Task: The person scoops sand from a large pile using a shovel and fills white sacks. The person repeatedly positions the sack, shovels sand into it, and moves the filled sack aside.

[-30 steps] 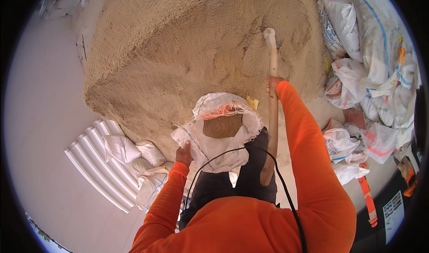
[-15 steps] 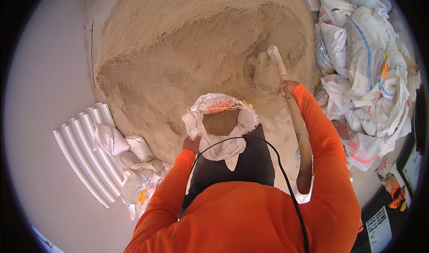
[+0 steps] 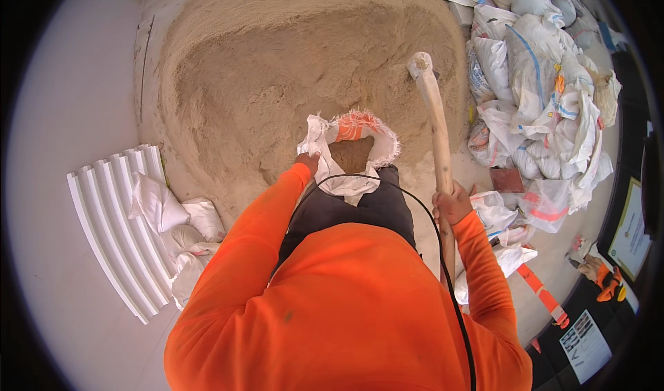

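A white woven sack [image 3: 315, 138] with orange marks and a frayed rim stands open in front of my legs, with brown sand [image 3: 351, 154] inside. My left hand [image 3: 309, 161] is closed on the left side of its rim. My right hand [image 3: 453, 203] is wrapped round the wooden handle of a hoe [image 3: 436, 118], to the right of the sack. The handle's far end, with a rounded pale socket, points to the sand pile; the blade cannot be made out. Its near end is partly hidden by my right arm.
A large sand pile [image 3: 277, 73] fills the far side. Heaped white sacks [image 3: 539, 80] lie at the right, near a reddish-brown block [image 3: 507, 179]. White corrugated panels [image 3: 114, 218] and small filled bags [image 3: 158, 201] lie at the left. A black cable [image 3: 434, 235] loops across my front.
My right hand has drawn back toward my body with the hoe, whose near end has gone behind my arm. My left hand still grips the sack rim. The view has shifted somewhat.
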`<move>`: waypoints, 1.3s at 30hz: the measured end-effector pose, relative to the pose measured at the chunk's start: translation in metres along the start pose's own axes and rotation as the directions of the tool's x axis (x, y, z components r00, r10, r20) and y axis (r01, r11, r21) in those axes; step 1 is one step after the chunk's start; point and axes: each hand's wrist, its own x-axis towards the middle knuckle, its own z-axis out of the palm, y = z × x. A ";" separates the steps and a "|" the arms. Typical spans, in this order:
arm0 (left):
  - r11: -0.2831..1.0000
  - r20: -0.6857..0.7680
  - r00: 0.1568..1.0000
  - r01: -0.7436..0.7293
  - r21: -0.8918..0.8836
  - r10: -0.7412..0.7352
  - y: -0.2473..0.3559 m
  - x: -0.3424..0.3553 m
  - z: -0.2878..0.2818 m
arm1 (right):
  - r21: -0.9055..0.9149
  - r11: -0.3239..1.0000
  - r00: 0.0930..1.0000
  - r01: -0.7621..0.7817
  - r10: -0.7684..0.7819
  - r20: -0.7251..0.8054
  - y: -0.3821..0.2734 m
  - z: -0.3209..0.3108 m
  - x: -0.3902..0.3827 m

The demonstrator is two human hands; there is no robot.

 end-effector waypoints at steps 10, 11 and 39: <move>1.000 -0.067 0.998 -0.015 -0.014 0.014 -0.005 -0.036 -0.015 | -0.046 0.996 0.995 0.071 -0.067 0.073 0.080 0.087 -0.061; 0.998 -0.076 0.997 -0.014 -0.056 0.010 -0.009 -0.035 -0.017 | -0.049 0.997 0.996 0.052 -0.048 0.069 0.075 0.087 -0.061; 0.824 -0.147 0.989 -0.103 -0.557 0.025 0.129 0.079 0.033 | 0.083 0.871 0.849 -0.484 0.491 -0.194 0.044 -0.121 0.380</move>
